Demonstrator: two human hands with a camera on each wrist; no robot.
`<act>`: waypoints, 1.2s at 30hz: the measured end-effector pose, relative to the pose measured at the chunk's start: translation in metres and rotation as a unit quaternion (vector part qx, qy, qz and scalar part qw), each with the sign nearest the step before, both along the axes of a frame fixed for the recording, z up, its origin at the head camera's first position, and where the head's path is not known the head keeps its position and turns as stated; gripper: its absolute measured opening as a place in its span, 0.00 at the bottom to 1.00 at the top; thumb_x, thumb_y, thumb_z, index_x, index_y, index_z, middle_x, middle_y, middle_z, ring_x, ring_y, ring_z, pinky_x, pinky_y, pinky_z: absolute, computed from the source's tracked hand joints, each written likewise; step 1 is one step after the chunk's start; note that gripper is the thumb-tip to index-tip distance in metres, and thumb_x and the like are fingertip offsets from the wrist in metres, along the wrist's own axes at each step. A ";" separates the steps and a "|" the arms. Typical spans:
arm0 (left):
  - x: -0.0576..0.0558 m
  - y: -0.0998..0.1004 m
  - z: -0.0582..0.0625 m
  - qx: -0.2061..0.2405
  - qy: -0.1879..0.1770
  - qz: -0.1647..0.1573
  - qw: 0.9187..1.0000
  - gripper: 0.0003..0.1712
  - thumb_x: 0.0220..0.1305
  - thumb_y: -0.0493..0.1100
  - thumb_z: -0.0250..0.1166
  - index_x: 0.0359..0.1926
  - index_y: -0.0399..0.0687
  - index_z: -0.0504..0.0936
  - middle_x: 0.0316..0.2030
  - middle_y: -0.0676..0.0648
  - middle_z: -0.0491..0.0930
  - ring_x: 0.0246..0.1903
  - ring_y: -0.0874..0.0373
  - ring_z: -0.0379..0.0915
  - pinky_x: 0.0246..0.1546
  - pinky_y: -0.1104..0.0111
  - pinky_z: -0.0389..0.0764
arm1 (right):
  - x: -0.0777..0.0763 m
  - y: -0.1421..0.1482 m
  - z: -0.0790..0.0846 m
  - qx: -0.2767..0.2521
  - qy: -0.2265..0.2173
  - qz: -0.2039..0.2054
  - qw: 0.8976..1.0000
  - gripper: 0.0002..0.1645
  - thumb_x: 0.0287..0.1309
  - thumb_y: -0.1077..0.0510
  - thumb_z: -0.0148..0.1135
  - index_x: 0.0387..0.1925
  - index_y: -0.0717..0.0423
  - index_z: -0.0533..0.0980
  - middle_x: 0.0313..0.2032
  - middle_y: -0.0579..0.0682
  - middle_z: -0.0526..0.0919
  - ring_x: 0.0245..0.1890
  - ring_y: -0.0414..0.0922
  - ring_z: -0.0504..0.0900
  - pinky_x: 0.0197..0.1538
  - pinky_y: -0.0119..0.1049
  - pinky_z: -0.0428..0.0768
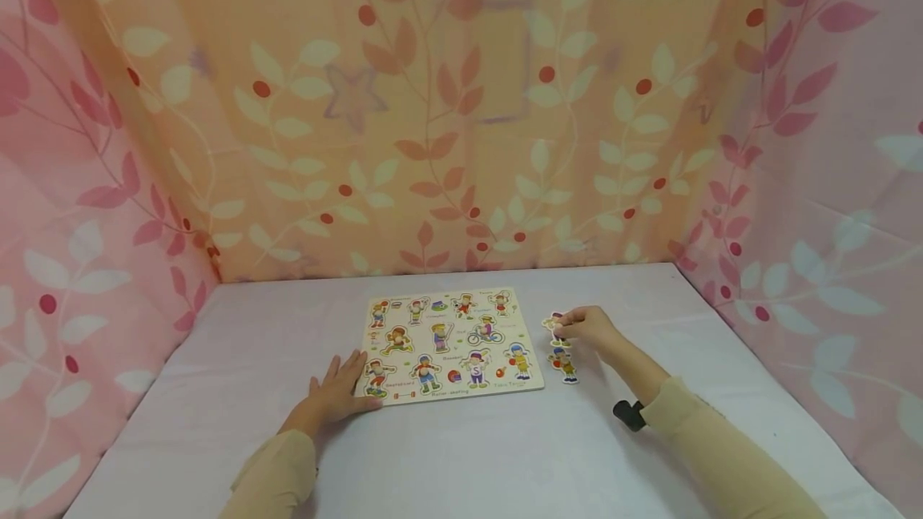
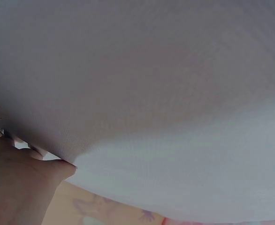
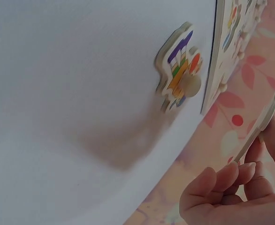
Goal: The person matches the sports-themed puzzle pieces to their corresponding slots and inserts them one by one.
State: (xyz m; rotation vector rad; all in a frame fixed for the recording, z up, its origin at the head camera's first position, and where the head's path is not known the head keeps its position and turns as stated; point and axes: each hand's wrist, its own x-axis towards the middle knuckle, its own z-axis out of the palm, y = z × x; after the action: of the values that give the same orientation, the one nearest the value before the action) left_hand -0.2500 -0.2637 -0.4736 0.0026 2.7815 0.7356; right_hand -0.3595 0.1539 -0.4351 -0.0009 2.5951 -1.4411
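Note:
A wooden peg puzzle board (image 1: 425,363) with sports figures lies flat on the table. My left hand (image 1: 335,387) rests at its lower left corner, fingers spread along the left edge and thumb at the front edge. In the left wrist view only part of this hand (image 2: 22,183) shows. To the right of the board, my right hand (image 1: 594,331) pinches a puzzle piece (image 1: 555,327) by its edge. In the right wrist view that piece (image 3: 262,124) is seen edge-on between thumb and fingers. Another puzzle piece (image 3: 179,65), with a round wooden knob, lies on the table just below it.
A small black object (image 1: 629,415) shows beside the right sleeve. The white-covered table (image 1: 461,463) is bounded by an orange patterned cloth (image 1: 447,142) behind and pink cloths at both sides.

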 end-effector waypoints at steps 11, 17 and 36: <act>0.000 0.000 0.001 0.009 0.000 -0.002 1.000 0.62 0.53 0.64 0.69 0.74 0.34 0.48 0.74 0.32 0.43 0.71 0.30 0.28 0.62 0.31 0.29 | 0.008 -0.020 -0.002 0.012 -0.020 -0.002 1.000 0.07 0.56 0.64 0.68 0.34 0.65 0.79 0.32 0.53 0.79 0.34 0.46 0.75 0.40 0.39 0.77; 0.001 0.000 0.001 0.007 0.004 -0.004 1.000 0.61 0.54 0.62 0.69 0.74 0.34 0.48 0.73 0.32 0.43 0.71 0.30 0.29 0.62 0.31 0.29 | 0.015 -0.029 -0.004 -0.016 -0.008 0.017 1.000 0.06 0.56 0.66 0.67 0.33 0.66 0.78 0.29 0.51 0.79 0.30 0.44 0.75 0.37 0.38 0.78; 0.000 -0.003 -0.006 0.003 0.011 -0.003 1.000 0.60 0.53 0.63 0.70 0.74 0.34 0.50 0.73 0.32 0.45 0.71 0.29 0.31 0.62 0.30 0.33 | 0.030 -0.077 -0.023 -0.061 -0.019 0.046 0.997 0.05 0.52 0.68 0.69 0.28 0.63 0.78 0.27 0.50 0.78 0.28 0.41 0.73 0.30 0.30 0.73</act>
State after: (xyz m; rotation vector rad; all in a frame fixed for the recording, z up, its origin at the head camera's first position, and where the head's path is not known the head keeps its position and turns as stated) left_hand -0.2498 -0.2670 -0.4794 0.0207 2.7995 0.7463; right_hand -0.3296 0.0771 -0.4583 -0.1073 2.4390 -1.5478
